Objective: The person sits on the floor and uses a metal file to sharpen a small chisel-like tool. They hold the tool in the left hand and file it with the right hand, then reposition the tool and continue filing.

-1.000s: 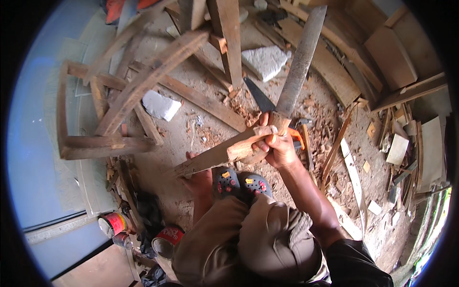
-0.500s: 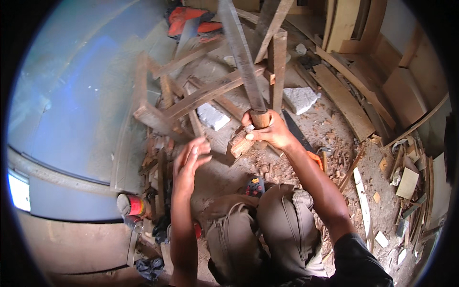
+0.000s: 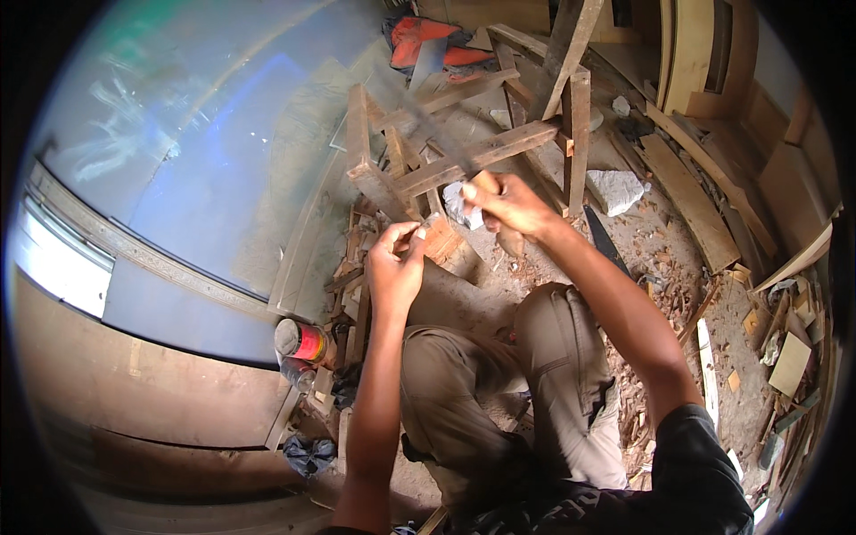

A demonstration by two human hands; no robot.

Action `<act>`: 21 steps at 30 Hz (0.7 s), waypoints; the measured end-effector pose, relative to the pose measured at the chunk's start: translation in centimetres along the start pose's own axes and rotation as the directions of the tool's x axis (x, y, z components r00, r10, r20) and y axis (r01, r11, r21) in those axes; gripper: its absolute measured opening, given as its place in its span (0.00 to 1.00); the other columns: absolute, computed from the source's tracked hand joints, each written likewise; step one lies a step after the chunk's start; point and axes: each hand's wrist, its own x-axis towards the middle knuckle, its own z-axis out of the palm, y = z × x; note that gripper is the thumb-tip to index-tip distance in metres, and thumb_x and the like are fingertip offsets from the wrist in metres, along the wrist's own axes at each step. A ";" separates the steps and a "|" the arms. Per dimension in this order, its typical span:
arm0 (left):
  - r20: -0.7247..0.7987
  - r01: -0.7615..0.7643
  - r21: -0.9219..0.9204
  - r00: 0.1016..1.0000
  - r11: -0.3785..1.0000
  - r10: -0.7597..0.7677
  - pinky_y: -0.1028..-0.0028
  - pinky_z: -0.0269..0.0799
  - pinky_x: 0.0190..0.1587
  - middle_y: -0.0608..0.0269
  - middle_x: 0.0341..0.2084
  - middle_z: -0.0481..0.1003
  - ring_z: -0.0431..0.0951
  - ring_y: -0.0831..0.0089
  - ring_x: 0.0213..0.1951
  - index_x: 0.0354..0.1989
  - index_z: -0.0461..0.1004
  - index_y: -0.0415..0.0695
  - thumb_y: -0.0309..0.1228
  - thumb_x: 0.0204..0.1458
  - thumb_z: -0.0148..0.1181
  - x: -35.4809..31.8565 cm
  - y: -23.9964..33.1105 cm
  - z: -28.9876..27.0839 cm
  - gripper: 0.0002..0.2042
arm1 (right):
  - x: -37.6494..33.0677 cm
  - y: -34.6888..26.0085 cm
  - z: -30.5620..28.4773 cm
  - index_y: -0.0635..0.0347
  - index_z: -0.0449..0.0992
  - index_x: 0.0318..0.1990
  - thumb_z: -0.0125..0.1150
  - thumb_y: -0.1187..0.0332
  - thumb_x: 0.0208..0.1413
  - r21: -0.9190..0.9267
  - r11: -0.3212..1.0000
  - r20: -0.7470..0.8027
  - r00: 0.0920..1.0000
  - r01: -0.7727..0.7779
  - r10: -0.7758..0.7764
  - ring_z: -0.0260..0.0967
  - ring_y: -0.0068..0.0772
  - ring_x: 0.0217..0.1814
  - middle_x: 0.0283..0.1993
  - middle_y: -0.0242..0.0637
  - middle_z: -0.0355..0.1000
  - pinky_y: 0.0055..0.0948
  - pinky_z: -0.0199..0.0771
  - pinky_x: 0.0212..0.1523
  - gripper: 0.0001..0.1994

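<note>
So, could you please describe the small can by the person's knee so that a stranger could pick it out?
Start at the long wooden beam running along the ground on the person's left. At its near end, just left of the left knee, lies the can. It is the only round metal thing there, with a red and yellow band, among wood scraps.

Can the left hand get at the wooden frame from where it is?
Probably yes. The left hand hangs free just short of the wooden frame, its fingers curled on nothing that shows. Only wood scraps lie below, and the right hand with the blade is off to its side.
</note>
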 end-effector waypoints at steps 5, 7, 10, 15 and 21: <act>-0.168 0.203 -0.177 0.958 0.963 -0.233 0.75 0.77 0.39 0.64 0.39 0.79 0.77 0.81 0.38 0.49 0.76 0.39 0.29 0.61 0.61 -2.5 1.0 -2.2 0.11 | -4.7 -5.2 1.8 0.67 0.74 0.40 0.53 0.39 0.65 -0.186 0.981 -0.273 0.957 0.046 -0.097 0.59 0.17 0.18 0.22 0.27 0.63 0.22 0.59 0.20 0.31; -0.127 0.304 -0.365 0.920 0.880 -0.371 0.65 0.82 0.42 0.68 0.37 0.77 0.75 0.79 0.34 0.51 0.76 0.41 0.29 0.60 0.62 -3.9 0.7 -3.9 0.12 | -8.0 -6.3 3.6 0.69 0.74 0.44 0.44 0.39 0.68 -0.104 0.994 -0.285 0.958 -0.034 0.003 0.58 0.18 0.16 0.21 0.28 0.63 0.23 0.59 0.19 0.34; -0.075 0.361 -0.566 0.873 0.742 -0.482 0.57 0.84 0.45 0.70 0.34 0.76 0.73 0.77 0.31 0.52 0.75 0.42 0.28 0.58 0.64 -7.1 0.5 -4.9 0.14 | -13.9 -3.9 7.6 0.68 0.71 0.53 0.35 0.41 0.71 -0.046 0.995 -0.234 0.969 -0.088 0.075 0.64 0.22 0.16 0.20 0.31 0.65 0.23 0.66 0.20 0.33; -0.073 0.315 -0.649 0.880 0.693 -0.469 0.57 0.80 0.52 0.67 0.42 0.75 0.76 0.75 0.42 0.54 0.73 0.41 0.26 0.58 0.64 -11.8 0.8 -3.0 0.16 | -19.6 5.6 11.8 0.67 0.70 0.43 0.45 0.49 0.71 0.117 0.970 -0.210 0.949 -0.215 0.236 0.66 0.22 0.24 0.26 0.32 0.68 0.26 0.67 0.27 0.24; -0.164 0.271 -0.732 0.820 0.625 -0.548 0.68 0.78 0.52 0.63 0.41 0.78 0.79 0.73 0.45 0.54 0.73 0.37 0.21 0.54 0.67 -15.1 -0.3 -3.5 0.19 | -23.1 8.6 14.2 0.67 0.70 0.50 0.49 0.53 0.71 0.016 0.970 -0.173 0.955 -0.242 0.241 0.63 0.17 0.27 0.27 0.29 0.66 0.23 0.64 0.29 0.21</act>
